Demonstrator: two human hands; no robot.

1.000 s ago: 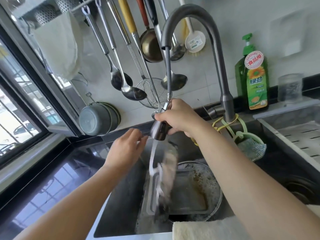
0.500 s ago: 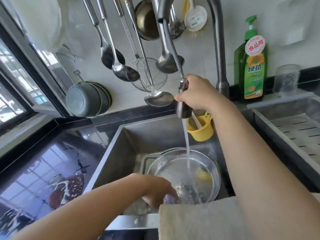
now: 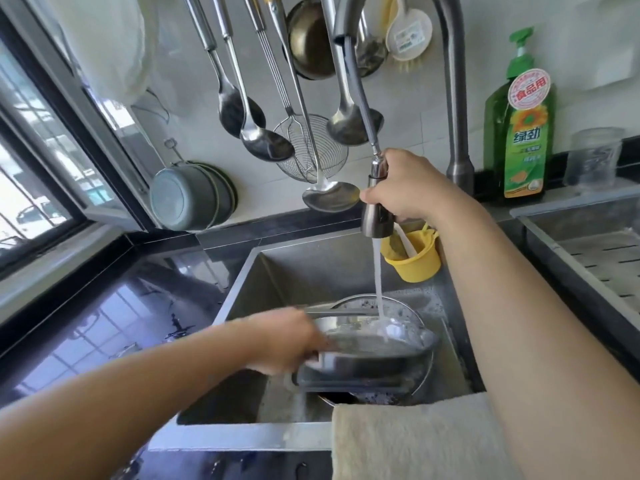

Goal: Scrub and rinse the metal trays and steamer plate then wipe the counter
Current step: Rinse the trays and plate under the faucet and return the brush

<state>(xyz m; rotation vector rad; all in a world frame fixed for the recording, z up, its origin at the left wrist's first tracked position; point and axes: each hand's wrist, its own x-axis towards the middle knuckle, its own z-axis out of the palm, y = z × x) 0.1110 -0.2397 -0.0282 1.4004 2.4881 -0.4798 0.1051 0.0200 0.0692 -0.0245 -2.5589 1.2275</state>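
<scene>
One green soap bottle [image 3: 519, 133] reads 绿劲 — its round sticker [image 3: 529, 89] perhaps 食品用.

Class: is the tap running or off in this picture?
Running: a stream of water falls from the spray head in the right hand onto the metal tray.

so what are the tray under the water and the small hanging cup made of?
Tray: looks like bare stainless steel, grey with a mirror-like sheen and bright reflections; blur hides detail. Yellow cup: probably plastic, opaque, uniform colour, matte, with a moulded rim. Pull-out spray head: brushed metal look.
</scene>
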